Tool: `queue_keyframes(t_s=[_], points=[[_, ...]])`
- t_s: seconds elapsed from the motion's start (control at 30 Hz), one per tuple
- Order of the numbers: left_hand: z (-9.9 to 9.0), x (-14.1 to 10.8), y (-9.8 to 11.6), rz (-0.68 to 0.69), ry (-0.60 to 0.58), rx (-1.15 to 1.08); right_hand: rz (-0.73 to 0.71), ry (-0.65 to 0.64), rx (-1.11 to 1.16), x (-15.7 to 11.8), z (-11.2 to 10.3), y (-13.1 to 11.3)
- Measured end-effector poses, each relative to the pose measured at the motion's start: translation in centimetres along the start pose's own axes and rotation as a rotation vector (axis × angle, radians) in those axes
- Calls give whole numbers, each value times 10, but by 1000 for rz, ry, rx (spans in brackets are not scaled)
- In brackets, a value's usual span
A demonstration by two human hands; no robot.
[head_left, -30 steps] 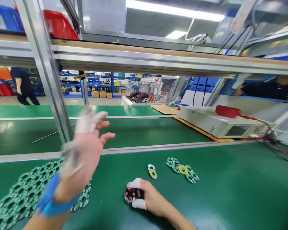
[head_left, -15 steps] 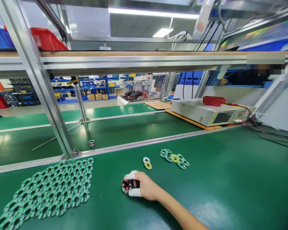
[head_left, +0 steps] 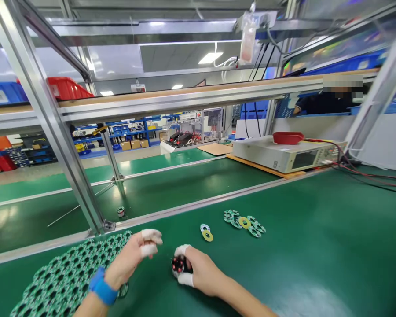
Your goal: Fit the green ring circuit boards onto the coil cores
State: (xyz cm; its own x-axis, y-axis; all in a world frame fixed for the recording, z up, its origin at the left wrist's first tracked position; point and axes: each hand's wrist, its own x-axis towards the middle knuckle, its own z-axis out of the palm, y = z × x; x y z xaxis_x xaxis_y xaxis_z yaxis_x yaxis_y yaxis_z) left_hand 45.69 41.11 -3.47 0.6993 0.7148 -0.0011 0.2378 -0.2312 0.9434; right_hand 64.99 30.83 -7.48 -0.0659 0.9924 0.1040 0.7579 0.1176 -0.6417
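Observation:
My right hand, with white finger cots on thumb and finger, grips a small motor stator by its sides on the green bench. Dark and red windings show on its top. To its left, my left hand hovers past the edge of the ring-shaped circuit boards. Its fingers are bent and a little apart, also in white cots, and no part shows between them. A blue band circles the left wrist. Beyond the right hand lie a white ring and a yellow ring, overlapping.
More green ring boards lie with a yellow ring on the bench. Another stator stands behind the metal rail. An aluminium post rises at left. A bench instrument with a red tray on top stands at back right.
My left hand has come into view from the lower left, over the ring boards. The right hand keeps its hold on the stator. The camera view has tilted and shifted slightly.

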Motion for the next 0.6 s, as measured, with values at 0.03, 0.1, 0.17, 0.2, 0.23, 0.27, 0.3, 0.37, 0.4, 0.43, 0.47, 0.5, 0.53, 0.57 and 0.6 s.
queue_keyframes(t_s=[0.03, 0.1, 0.17, 0.2, 0.23, 0.27, 0.3, 0.37, 0.4, 0.43, 0.47, 0.5, 0.53, 0.57, 0.6], points=[[5, 2, -11, -41, 20, -36, -33, -7, 12, 0, 0, 2], [15, 7, -31, -108, 52, -92, -66, -17, 29, 0, 0, 8], [24, 11, -43, -127, 17, -89, -52, -17, 54, 1, 1, 11], [27, 12, -46, -114, -23, -60, -40, -8, 67, 1, 3, 11], [31, 11, -47, -87, -65, -23, -32, 9, 82, 1, 4, 11], [33, 9, -46, -50, -105, 21, -28, 29, 97, 1, 6, 9], [36, 7, -45, -7, -135, 59, -30, 49, 113, 1, 7, 7], [41, 2, -43, 68, -150, 90, -41, 80, 133, 0, 9, 2], [44, 0, -42, 93, -141, 90, -48, 88, 131, -1, 9, -1], [46, -1, -41, 107, -122, 100, -55, 94, 116, -1, 9, -4], [49, -2, -41, 114, -98, 127, -63, 101, 89, -2, 8, -7], [51, -3, -41, 115, -72, 171, -73, 111, 53, -3, 8, -10], [52, -4, -41, 112, -44, 226, -85, 119, 15, -4, 7, -12], [53, -5, -41, 106, -18, 284, -96, 125, -18, -5, 7, -15], [53, -5, -40, 103, 0, 333, -103, 130, -41, -6, 7, -17]])
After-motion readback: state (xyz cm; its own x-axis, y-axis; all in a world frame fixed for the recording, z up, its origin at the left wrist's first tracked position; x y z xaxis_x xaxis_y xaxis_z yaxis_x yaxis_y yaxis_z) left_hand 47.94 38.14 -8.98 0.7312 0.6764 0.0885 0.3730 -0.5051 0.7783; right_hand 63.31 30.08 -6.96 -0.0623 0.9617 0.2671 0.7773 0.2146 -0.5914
